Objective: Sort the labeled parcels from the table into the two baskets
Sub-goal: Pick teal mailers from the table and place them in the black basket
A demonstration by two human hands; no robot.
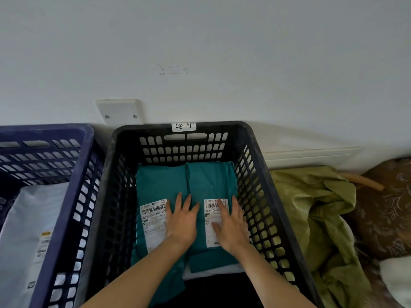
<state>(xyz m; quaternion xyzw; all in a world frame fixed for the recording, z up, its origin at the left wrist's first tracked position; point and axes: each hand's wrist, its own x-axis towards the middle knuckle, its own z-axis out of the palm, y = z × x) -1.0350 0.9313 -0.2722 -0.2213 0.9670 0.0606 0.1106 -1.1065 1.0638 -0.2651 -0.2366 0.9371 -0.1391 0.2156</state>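
Against the white wall (222, 52), left hand (182, 221) and right hand (232, 227) lie flat, fingers straight, gripping nothing, pressing two teal parcels (160, 183) side by side inside the black basket (222, 126). Pushing sideways could slide one over the other's label (153, 211), I judge, hiding it.

single head view — steeply down, close over black basket (255, 138), wall ahead

The left hand (181, 221) and right hand (231, 225), at lower centre of the frame, were bare; both forearms were uncovered down to the bottom edge, which cut them off.
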